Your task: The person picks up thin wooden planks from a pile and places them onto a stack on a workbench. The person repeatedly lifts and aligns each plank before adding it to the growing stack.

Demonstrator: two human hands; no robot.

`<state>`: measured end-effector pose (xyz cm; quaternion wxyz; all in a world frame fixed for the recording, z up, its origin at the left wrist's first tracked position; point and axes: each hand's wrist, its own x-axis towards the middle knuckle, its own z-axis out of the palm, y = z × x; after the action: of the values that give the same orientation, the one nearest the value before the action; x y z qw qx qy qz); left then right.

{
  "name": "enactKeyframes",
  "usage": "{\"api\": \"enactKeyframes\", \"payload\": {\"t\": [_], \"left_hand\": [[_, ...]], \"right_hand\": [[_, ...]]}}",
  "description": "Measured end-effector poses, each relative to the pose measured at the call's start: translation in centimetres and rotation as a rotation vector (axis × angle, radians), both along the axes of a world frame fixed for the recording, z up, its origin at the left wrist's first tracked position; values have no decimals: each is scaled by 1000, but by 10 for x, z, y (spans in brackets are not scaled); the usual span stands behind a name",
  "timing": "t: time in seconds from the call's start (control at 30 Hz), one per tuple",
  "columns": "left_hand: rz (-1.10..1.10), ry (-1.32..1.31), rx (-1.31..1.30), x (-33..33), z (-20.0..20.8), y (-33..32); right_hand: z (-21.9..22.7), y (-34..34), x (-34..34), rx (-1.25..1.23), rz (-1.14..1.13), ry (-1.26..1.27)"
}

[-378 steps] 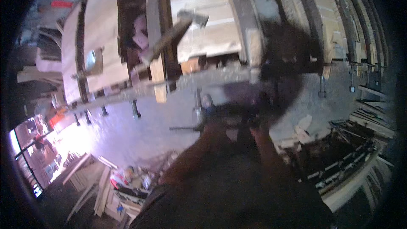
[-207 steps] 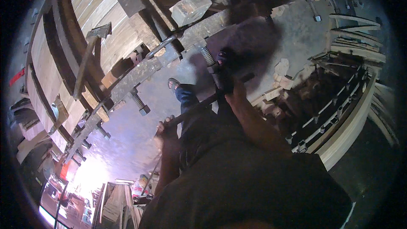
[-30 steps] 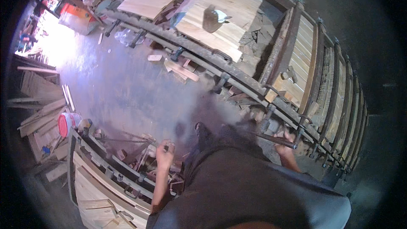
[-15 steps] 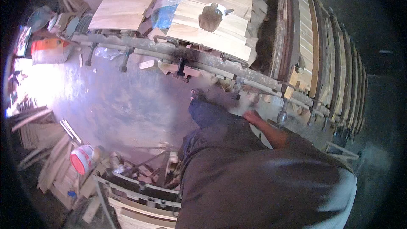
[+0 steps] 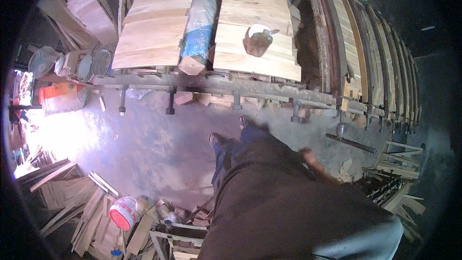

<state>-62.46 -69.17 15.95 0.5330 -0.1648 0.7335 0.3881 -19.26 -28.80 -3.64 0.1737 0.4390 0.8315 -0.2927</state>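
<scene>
Clamp rack (image 5: 269, 87), upper edge cut off; dark shirt (image 5: 288, 192), lower edge cut off; T-handle wrench (image 5: 351, 143), at the rack's near side, screw joint indistinct; right hand (image 5: 310, 157), blurred, apart from the wrench, finger closure indeterminable; left hand out of sight, grip indeterminable.

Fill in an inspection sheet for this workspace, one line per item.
Surface: light wooden panels beside a metal clamp rail; a small container sits on the right-hand one.
Job's things: dark bar crosswise at the end of a clamp screw.
Clutter: wood offcuts, red-and-white tub, orange-and-white sack.
Hands: right hand blurred, apart from the bar, fingers unclear; left hand not in view.
Cables: nothing seen.
Surroundings: grey floor, brightly lit at left.
</scene>
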Motion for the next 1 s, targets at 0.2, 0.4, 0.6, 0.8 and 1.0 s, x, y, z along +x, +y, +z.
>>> {"api": "enactKeyframes", "payload": {"t": [0.2, 0.4, 0.6, 0.8, 1.0], "left_hand": [[-25, -12, -17, -53, -14, -6], [-55, -9, -66, -94, -15, 24], [-87, 34, -89, -120, -8, 94], [-125, 63, -108, -114, 14, 179], [-145, 41, -37, -92, 23, 248]], "right_hand": [[19, -106, 43, -342, -539, -89], [92, -67, -71, -213, -806, 281], [59, 52, -77, -148, -1138, 744], [118, 219, -122, 114, -837, 635], [109, 315, -148, 5, -793, 732]]}}
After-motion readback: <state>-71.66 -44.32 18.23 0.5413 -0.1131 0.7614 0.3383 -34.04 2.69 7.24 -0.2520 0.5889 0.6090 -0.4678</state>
